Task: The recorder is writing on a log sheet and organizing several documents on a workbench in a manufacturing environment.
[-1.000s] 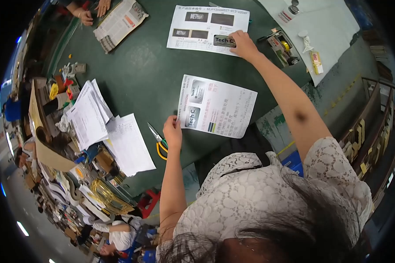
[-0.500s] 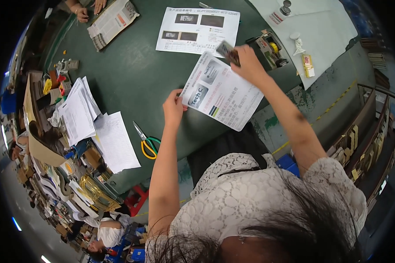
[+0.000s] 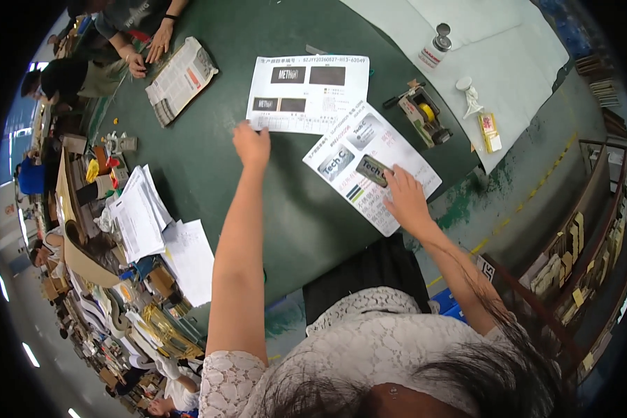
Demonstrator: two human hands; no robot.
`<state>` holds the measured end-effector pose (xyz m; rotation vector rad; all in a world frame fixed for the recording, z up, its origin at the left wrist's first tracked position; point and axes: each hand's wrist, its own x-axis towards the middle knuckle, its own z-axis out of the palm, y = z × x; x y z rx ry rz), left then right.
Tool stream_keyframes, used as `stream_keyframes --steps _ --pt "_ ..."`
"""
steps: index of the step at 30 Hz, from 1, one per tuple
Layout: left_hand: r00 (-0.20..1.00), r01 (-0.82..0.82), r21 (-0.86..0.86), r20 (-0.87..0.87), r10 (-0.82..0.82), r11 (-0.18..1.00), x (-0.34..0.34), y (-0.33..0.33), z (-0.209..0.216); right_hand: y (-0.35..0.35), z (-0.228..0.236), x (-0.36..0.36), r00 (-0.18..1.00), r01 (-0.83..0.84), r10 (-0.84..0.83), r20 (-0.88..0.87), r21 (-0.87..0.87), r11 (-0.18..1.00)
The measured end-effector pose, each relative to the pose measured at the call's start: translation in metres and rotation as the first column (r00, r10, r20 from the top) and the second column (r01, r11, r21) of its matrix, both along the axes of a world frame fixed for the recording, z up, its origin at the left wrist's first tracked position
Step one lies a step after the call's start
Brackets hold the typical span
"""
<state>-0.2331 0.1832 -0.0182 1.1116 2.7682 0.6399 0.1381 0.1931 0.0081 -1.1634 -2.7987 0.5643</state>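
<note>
My right hand [image 3: 407, 197] grips the right end of a small dark metallic nameplate [image 3: 373, 170], tilted over a printed sheet [image 3: 409, 161]. Whether it is one plate or a few stacked is hard to see. That sheet lies slanted on the green table [image 3: 292, 230] and shows pictures of silvery plates. My left hand [image 3: 251, 145] is at the lower left corner of a second printed sheet [image 3: 310, 103], its thumb and fingers apart and touching the edge. This second sheet bears pictures of dark plates, and the slanted sheet overlaps its lower right corner.
A tape dispenser [image 3: 423, 115] stands to the right, near a white-capped bottle [image 3: 435, 47], a small white funnel-shaped object [image 3: 469, 97] and a yellow packet [image 3: 490, 132]. Loose papers [image 3: 141, 216] lie left. Across the table, a person's hands [image 3: 150, 56] are by a newspaper bundle [image 3: 182, 82].
My left hand has let go of the slanted sheet and moved up-left to the other sheet's corner. My right hand has brought the nameplate down over the slanted sheet, now lower on the table.
</note>
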Motion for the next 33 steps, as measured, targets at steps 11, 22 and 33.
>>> stream_keyframes --steps 11,22,33 --pt "0.549 -0.644 0.367 0.833 0.071 0.671 -0.049 -0.043 0.023 -0.007 0.002 -0.016 0.998 0.052 -0.050 0.034 -0.069 0.996" --pt "0.220 -0.520 0.058 0.973 0.068 0.852 0.141 -0.217 0.017 0.001 -0.009 -0.005 0.997 0.069 -0.070 -0.026 -0.059 0.996" --pt "0.445 0.121 -0.226 0.883 0.150 0.967 0.126 -0.286 0.040 -0.077 0.098 -0.001 0.914 0.178 -0.240 -0.326 -0.209 0.962"
